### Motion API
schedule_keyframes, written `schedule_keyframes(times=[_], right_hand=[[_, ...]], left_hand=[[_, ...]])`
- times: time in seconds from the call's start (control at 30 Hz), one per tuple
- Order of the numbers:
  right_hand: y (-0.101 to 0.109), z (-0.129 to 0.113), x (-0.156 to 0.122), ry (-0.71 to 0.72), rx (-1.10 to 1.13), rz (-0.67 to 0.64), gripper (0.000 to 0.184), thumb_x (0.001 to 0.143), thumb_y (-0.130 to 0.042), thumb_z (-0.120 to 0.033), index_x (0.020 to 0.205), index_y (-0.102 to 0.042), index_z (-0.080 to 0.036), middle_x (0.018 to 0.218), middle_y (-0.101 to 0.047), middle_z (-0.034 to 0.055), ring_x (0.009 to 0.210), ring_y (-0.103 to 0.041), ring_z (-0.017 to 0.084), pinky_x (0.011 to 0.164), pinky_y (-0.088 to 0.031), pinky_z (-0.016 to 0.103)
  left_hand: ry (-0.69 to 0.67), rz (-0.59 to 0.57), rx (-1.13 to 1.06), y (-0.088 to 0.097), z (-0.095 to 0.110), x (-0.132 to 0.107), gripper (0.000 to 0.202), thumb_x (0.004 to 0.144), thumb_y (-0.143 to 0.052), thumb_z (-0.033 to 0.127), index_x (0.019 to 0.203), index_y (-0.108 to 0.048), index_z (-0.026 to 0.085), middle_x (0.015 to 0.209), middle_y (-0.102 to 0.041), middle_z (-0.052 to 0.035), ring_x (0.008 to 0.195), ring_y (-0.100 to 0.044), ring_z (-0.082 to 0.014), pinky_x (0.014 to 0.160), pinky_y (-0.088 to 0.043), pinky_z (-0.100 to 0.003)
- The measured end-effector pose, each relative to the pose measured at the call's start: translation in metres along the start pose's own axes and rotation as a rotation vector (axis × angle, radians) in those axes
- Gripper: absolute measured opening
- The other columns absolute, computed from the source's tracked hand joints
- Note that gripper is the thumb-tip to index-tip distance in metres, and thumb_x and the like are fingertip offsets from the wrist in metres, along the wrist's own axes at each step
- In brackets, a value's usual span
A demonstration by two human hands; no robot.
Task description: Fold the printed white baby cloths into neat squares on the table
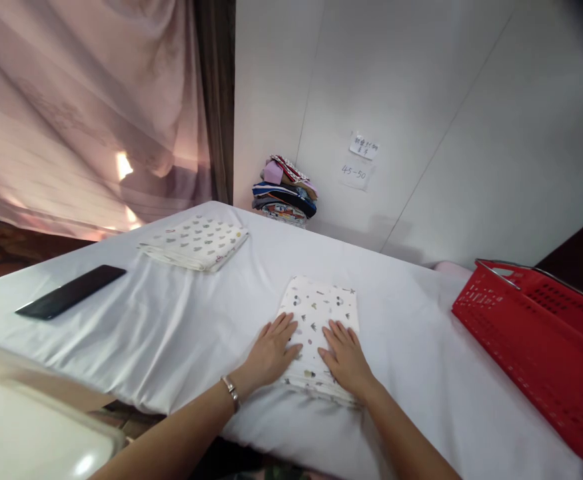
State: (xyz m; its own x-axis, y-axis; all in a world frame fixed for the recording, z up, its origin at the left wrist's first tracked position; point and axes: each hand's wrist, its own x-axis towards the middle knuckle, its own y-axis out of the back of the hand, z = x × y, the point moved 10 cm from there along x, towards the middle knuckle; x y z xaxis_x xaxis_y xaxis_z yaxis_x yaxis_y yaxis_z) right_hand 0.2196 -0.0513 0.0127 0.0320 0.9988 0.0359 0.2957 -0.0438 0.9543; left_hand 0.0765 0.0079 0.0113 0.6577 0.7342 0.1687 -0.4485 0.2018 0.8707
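One folded cloth (317,310) lies flat, long axis pointing toward the wall (411,87).

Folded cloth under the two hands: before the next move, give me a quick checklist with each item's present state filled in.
1. Left hand open on the folded cloth: ok, placed at its left side.
2. Right hand open on the cloth: ok, placed at its right side.
3. Second folded cloth apart from the first: ok, it lies farther off to the left.
4. Red basket off the hands: ok, it stands to the right, touching neither.
5. White table cover smooth: not ok, creased left of the hands.
6. Inner layers of the cloth aligned: cannot tell, the top layer hides them.
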Motion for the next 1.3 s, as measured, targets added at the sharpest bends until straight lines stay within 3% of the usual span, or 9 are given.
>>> schedule_keyframes(times=[0.13,0.27,0.43,0.6,0.73,0.87,1.0,1.2,1.3], right_hand=[[0.008,0.019,-0.008,-0.088,0.043,0.092,0.049,0.087,-0.044,-0.042,0.130,-0.050,-0.021,0.147,-0.029,0.0070,0.137,-0.020,0.024,0.112,-0.015,0.046],[0.007,0.057,-0.027,-0.322,0.230,0.214,0.058,0.085,-0.043,-0.044,0.135,-0.043,-0.016,0.150,-0.020,0.0093,0.138,-0.018,0.024,0.111,-0.023,0.041],[0.001,0.081,-0.040,-0.457,0.474,0.265,0.068,0.080,-0.047,-0.046,0.139,-0.035,-0.016,0.149,-0.025,0.0093,0.136,-0.023,0.023,0.110,-0.027,0.035],[0.004,0.088,-0.040,-0.517,0.655,0.316,0.074,0.075,-0.056,-0.042,0.139,-0.034,-0.014,0.138,-0.044,0.0112,0.126,-0.042,0.025,0.106,-0.034,0.036],[-0.002,0.067,-0.025,-0.448,0.682,0.297,0.070,0.074,-0.057,-0.036,0.138,-0.037,-0.018,0.138,-0.045,0.0084,0.125,-0.043,0.024,0.106,-0.034,0.038],[-0.010,0.024,0.002,-0.246,0.563,0.231,0.067,0.075,-0.054,-0.031,0.138,-0.037,-0.017,0.143,-0.038,0.0082,0.132,-0.034,0.023,0.110,-0.027,0.039],[-0.009,-0.008,0.021,-0.159,0.308,0.108,0.063,0.077,-0.051,-0.027,0.138,-0.037,-0.016,0.147,-0.028,0.0108,0.135,-0.025,0.026,0.110,-0.025,0.040],[0.022,-0.070,0.051,0.034,0.027,0.108,0.059,0.086,-0.044,-0.036,0.140,-0.033,-0.014,0.152,-0.014,0.0111,0.140,-0.009,0.026,0.111,-0.014,0.046],[0.021,-0.081,0.071,0.063,-0.016,0.083,0.063,0.088,-0.039,-0.043,0.142,-0.029,-0.012,0.152,-0.011,0.0108,0.140,-0.004,0.024,0.112,-0.008,0.045]], left_hand=[[0.040,0.026,-0.069,0.004,-0.005,-0.003,0.049,0.088,-0.042,0.041,0.132,-0.044,0.021,0.147,-0.031,-0.0068,0.137,-0.023,-0.0224,0.111,-0.023,-0.041],[0.253,0.081,-0.206,0.014,-0.024,0.004,0.056,0.085,-0.046,0.042,0.133,-0.041,0.014,0.148,-0.028,-0.0125,0.133,-0.032,-0.0241,0.107,-0.031,-0.036],[0.549,0.032,-0.507,0.010,-0.055,0.019,0.060,0.080,-0.051,0.046,0.129,-0.041,0.013,0.129,-0.053,-0.0154,0.110,-0.056,-0.0252,0.085,-0.047,-0.032],[0.592,-0.049,-0.651,0.000,-0.057,0.028,0.043,0.073,-0.058,0.040,0.107,-0.056,0.013,0.101,-0.068,-0.0114,0.085,-0.065,-0.0217,0.068,-0.047,-0.026],[0.599,0.043,-0.616,0.024,-0.068,0.022,0.040,0.074,-0.056,0.033,0.111,-0.056,0.017,0.099,-0.069,-0.0076,0.082,-0.064,-0.0197,0.067,-0.046,-0.025],[0.678,0.171,-0.512,0.055,-0.103,-0.004,0.044,0.075,-0.056,0.033,0.115,-0.055,0.017,0.101,-0.068,-0.0088,0.087,-0.064,-0.0223,0.071,-0.046,-0.028],[0.687,0.122,-0.388,0.062,-0.120,-0.028,0.053,0.076,-0.055,0.039,0.122,-0.050,0.014,0.106,-0.066,-0.0135,0.091,-0.063,-0.0260,0.076,-0.046,-0.034],[0.385,0.262,0.066,0.087,-0.080,-0.008,0.059,0.083,-0.047,0.042,0.134,-0.038,0.013,0.143,-0.036,-0.0158,0.129,-0.036,-0.0293,0.101,-0.034,-0.042],[0.213,0.188,0.179,0.071,-0.060,0.007,0.056,0.085,-0.047,0.042,0.133,-0.041,0.014,0.148,-0.028,-0.0141,0.136,-0.025,-0.0293,0.107,-0.025,-0.047]])
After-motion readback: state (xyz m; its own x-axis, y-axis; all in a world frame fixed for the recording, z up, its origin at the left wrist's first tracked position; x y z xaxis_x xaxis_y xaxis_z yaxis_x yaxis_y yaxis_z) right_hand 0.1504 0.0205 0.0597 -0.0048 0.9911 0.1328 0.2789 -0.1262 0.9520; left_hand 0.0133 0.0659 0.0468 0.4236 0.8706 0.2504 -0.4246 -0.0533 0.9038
